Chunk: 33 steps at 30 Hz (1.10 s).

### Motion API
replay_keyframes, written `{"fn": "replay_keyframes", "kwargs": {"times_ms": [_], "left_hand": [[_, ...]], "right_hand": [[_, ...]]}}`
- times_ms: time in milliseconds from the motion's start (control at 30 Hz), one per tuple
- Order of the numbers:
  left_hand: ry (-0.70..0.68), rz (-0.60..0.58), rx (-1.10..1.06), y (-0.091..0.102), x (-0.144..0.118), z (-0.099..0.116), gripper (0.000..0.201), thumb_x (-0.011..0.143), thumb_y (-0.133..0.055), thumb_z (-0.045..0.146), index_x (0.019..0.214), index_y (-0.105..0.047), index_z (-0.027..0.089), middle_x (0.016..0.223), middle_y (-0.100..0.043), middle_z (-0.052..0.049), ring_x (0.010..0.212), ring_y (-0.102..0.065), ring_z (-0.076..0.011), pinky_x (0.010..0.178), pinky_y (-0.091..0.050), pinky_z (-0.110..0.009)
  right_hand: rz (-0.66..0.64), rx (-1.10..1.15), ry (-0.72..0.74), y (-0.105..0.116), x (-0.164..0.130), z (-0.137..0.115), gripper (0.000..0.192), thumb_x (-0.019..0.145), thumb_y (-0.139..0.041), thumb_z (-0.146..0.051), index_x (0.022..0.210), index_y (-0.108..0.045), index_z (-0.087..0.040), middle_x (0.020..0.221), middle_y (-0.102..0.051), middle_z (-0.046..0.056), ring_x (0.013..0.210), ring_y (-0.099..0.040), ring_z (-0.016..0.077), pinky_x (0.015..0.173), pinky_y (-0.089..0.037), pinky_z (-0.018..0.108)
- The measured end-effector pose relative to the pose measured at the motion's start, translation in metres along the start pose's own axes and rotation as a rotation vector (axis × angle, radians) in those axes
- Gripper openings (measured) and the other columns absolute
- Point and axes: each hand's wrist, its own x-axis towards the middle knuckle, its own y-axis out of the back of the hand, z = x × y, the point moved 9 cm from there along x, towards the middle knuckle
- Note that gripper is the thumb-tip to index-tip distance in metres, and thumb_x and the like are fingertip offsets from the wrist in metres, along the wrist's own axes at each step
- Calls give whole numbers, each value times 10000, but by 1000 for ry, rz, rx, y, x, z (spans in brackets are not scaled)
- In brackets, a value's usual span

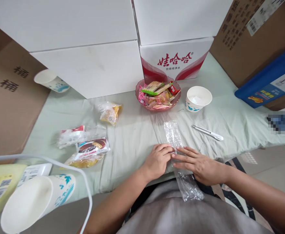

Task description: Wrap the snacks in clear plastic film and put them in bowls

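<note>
A long clear plastic bag [173, 135] lies flat on the pale green cloth [132, 136], its near end hanging over the table's front edge onto my lap. My left hand [158, 159] rests on the bag's left side with fingers curled down on it. My right hand [197, 162] lies flat on the bag with fingers stretched out, fingertips meeting the left hand. Neither hand lifts the bag.
A pink bowl of wrapped snacks [158, 94] and a paper cup [198, 98] stand behind the bag. A white utility knife [207, 132] lies right. Snack packets [92, 148] lie left, a tipped cup [35, 201] near left. Cardboard and white boxes [91, 65] line the back.
</note>
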Motion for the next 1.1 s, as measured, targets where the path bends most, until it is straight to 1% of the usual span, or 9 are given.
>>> {"fn": "replay_keyframes", "kwargs": {"times_ms": [167,300,400,467,567,667,767,933,1100], "left_hand": [[-6,-2,18,0,1,2,319,898,-448,109,1101,-670,214,1203,-679,-38,1201,-525,-230,996,-418,-431],[1,1,24,0,0,1,316,894,-453,98,1087,-671,222,1197,-679,-34,1209,-515,-218,1000,-409,-421],[-11,-15,13,-2,-1,0,329,871,-476,94,1104,-656,241,1202,-673,-34,1216,-513,-224,992,-404,-427],[-13,-12,-3,-2,-2,-2,392,833,-473,60,1139,-631,248,1195,-672,-39,1221,-512,-233,998,-396,-438],[15,37,-55,0,-4,-7,536,760,-420,-9,1234,-550,205,1167,-668,-80,1179,-543,-244,984,-409,-447],[53,115,-124,4,-6,-13,646,749,-380,-22,1366,-388,173,1127,-672,-101,1070,-598,-235,934,-441,-444],[59,133,-154,5,-7,-14,741,763,-373,-11,1460,-223,190,1117,-684,-82,1091,-594,-240,956,-431,-471],[50,73,-113,5,-2,-11,629,736,-376,-16,1317,-468,208,1153,-666,-69,1144,-573,-228,963,-444,-435],[52,27,-83,5,0,-9,595,714,-392,-17,1241,-557,207,1136,-683,-54,1167,-551,-235,974,-440,-434]], "right_hand": [[215,-267,-9,-19,-21,11,629,871,-454,-39,1447,-409,-287,1505,-435,3,1477,-174,239,1148,-282,511],[485,-167,72,5,-16,-19,342,918,-556,-216,1255,-582,-268,1229,-662,32,1262,-488,237,1008,-423,439],[621,79,108,35,-1,-27,214,912,-572,-228,1119,-626,-215,964,-696,53,952,-609,184,841,-496,351],[714,166,19,56,11,-9,164,911,-562,-207,1058,-634,-205,867,-677,52,818,-612,167,743,-504,316],[816,212,-250,74,25,43,123,899,-568,-231,998,-637,-208,853,-676,49,771,-630,166,692,-496,300],[783,289,-474,73,40,94,176,841,-629,-272,1005,-624,-210,869,-685,30,754,-644,164,681,-490,286],[690,260,-580,68,55,121,176,812,-645,-270,972,-620,-202,825,-663,16,697,-611,156,668,-466,278],[634,-6,-591,69,68,127,59,825,-622,-245,837,-614,-187,749,-643,48,785,-559,225,732,-431,327],[700,-203,-563,75,65,130,221,826,-646,-308,993,-635,-163,908,-673,103,872,-547,280,826,-432,409]]}}
